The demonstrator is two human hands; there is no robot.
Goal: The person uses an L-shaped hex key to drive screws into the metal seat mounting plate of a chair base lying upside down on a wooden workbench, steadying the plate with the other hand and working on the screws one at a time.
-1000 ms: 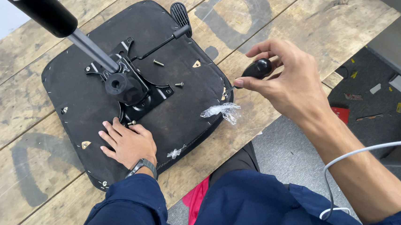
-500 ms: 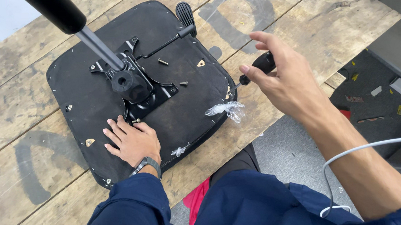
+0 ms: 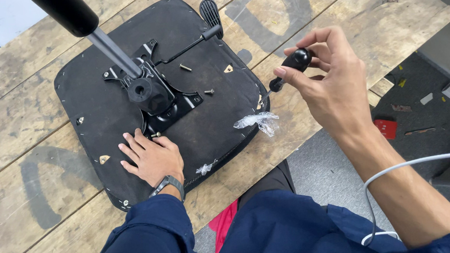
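Two bare hands over a worn wooden plank table (image 3: pixel 333 8), both arms in dark blue sleeves. Left hand (image 3: pixel 150 158) lies flat, palm down, fingers spread a little, pressing on the upturned black fabric-covered chair seat base (image 3: pixel 98 119); holds nothing, a grey-strapped wristwatch (image 3: pixel 166 183) on the wrist. Its fingertips reach just short of the black metal tilt mechanism plate (image 3: pixel 154 92) bolted at the seat's middle, next to a small brass-coloured screw (image 3: pixel 156 135) at the plate's near edge.

Right hand (image 3: pixel 333 90) raised above the table's near edge, wrist bent, fingers curled narrow around the black-handled short screwdriver (image 3: pixel 289 69); thumb and forefinger pinch the handle, the thin shaft points down-left toward the seat's right rim. Tip is close to the rim; contact cannot be told.

Grey gas-lift column with black sleeve (image 3: pixel 86 30) rises from the mechanism toward the camera, upper left. Black lever with paddle end (image 3: pixel 208 16) sticks out toward the far edge. Two loose screws (image 3: pixel 196 79) lie on the seat, right of the plate. Crumpled clear plastic scrap (image 3: pixel 256 122) at the seat's right rim, below the screwdriver. White cable (image 3: pixel 398 183) loops over the right forearm.
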